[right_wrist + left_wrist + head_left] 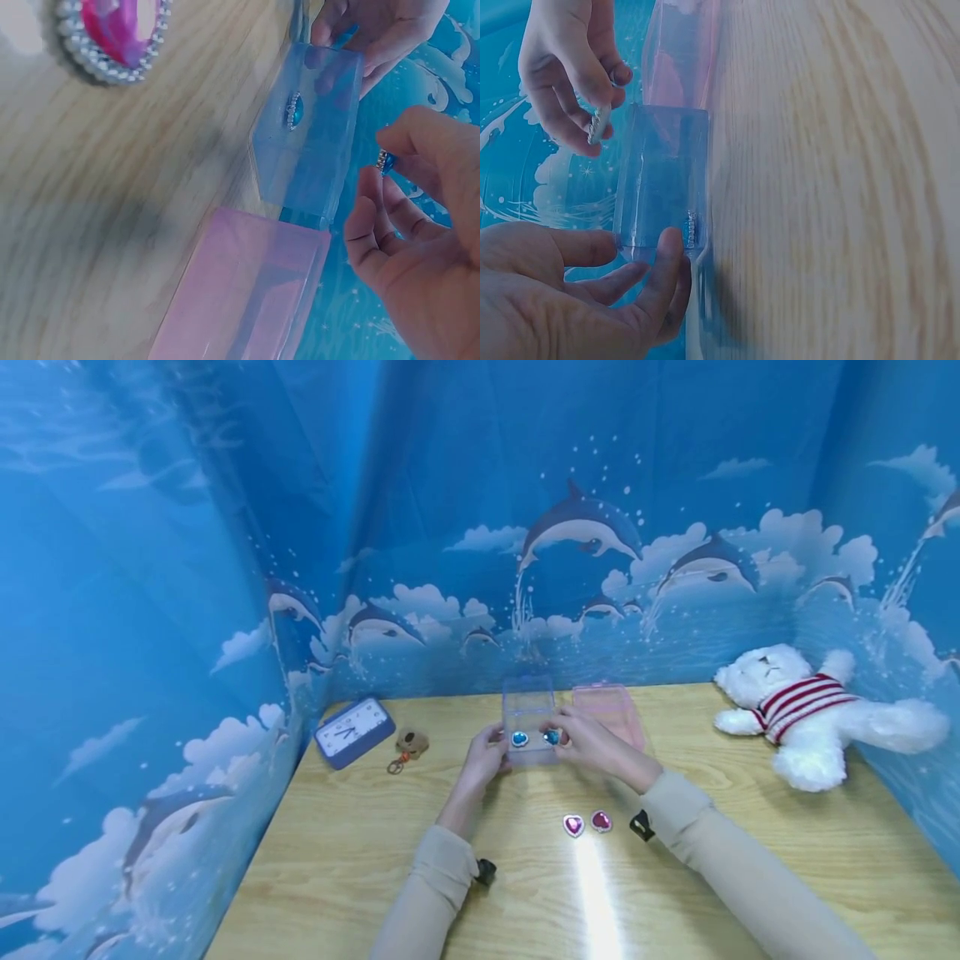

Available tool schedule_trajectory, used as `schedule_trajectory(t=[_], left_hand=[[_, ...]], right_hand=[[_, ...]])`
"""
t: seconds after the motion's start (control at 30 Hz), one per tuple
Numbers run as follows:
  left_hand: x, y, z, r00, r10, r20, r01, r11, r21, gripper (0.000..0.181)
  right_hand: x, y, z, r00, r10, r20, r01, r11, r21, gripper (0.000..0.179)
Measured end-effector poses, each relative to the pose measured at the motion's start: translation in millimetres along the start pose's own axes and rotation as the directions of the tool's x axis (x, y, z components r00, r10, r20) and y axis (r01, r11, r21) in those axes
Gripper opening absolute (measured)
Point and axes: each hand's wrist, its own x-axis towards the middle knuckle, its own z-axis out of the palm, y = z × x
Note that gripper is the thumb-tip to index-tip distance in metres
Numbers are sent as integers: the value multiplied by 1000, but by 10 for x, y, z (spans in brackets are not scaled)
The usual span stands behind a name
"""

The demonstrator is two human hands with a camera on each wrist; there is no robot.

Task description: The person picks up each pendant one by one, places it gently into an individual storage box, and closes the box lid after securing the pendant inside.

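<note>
A see-through bluish plastic box (pixel 534 755) stands on the table with its lid raised behind it. At its left end my left hand (pixel 483 758) holds it between thumb and fingers. One blue gem (pixel 295 111) with a silvery beaded rim is inside the box, near that end. Above the box, my right hand (pixel 427 225) pinches a second blue gem (pixel 385 162) between thumb and fingertip. Nearer the front lie a pink heart-shaped gem (pixel 573 825) and a deeper pink gem (pixel 601 821), side by side.
A see-through pink box (pixel 247 277) stands just right of the bluish one. Farther left are a purple-blue clock (pixel 355 732) and a brown keychain figure (pixel 412 742). A white plush bear (pixel 806 714) lies at the right. Behind the table hangs a blue dolphin curtain (pixel 465 460).
</note>
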Motion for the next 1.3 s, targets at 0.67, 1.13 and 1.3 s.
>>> schedule_trajectory(t=[0.67, 1.13, 1.3], left_hand=[[23, -19, -3, 1000, 0, -2, 0, 1000, 0, 48], [27, -34, 2, 1000, 5, 11, -4, 999, -32, 49], [21, -20, 9, 1000, -1, -2, 1, 999, -39, 48]], right_hand=[[274, -3, 21, 996, -13, 88, 21, 995, -94, 40], [393, -4, 13, 978, 0, 211, 36, 985, -168, 37], [438, 3, 9, 972, -14, 236, 59, 981, -186, 35]])
